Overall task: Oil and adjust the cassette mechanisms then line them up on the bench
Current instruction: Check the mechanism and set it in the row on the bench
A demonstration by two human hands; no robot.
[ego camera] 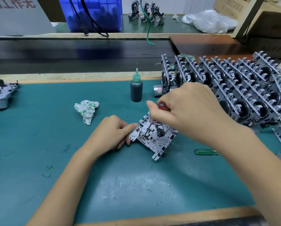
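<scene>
— Gripped tight: my right hand [185, 110] is curled round the red-handled screwdriver [161, 106], tip down in the perforated grey metal cassette mechanism [152, 137] lying on the green counter [38, 144]; my left hand [115, 134] pinches its edge.

— Risk?

— The tip could slip if that pinch loosens, or the plate skids.

— Count?

— One dark oil bottle [136, 88], one crumpled rag [86, 110], one green tool [204, 151]. Stacked mechanisms [234, 85] to the right: too overlapped to count.

Left hand [113, 132] lies low with curled fingers; right hand [185, 108] raised, grip closed.
</scene>
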